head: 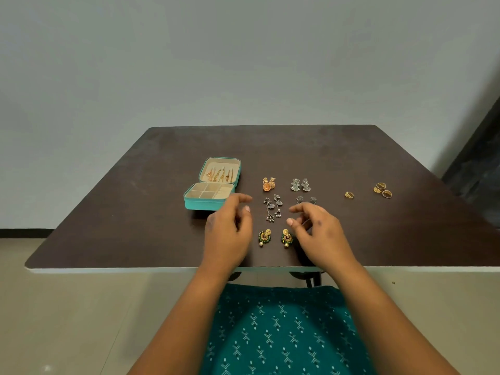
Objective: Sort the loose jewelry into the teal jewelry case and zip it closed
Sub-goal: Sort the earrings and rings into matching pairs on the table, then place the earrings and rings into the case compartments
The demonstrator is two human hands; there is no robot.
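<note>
Best to pinch one earring by its hook and lift it straight up — judging by the loose spread. Both hands hover apart, the left hand and right hand loosely curled, holding nothing. The green earrings lie between them; the teal jewelry case sits open at ten o'clock on the table.

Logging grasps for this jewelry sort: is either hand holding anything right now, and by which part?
Nothing is held. The left hand and right hand hover with loosely curled fingers above the table, no earring between them.
</note>
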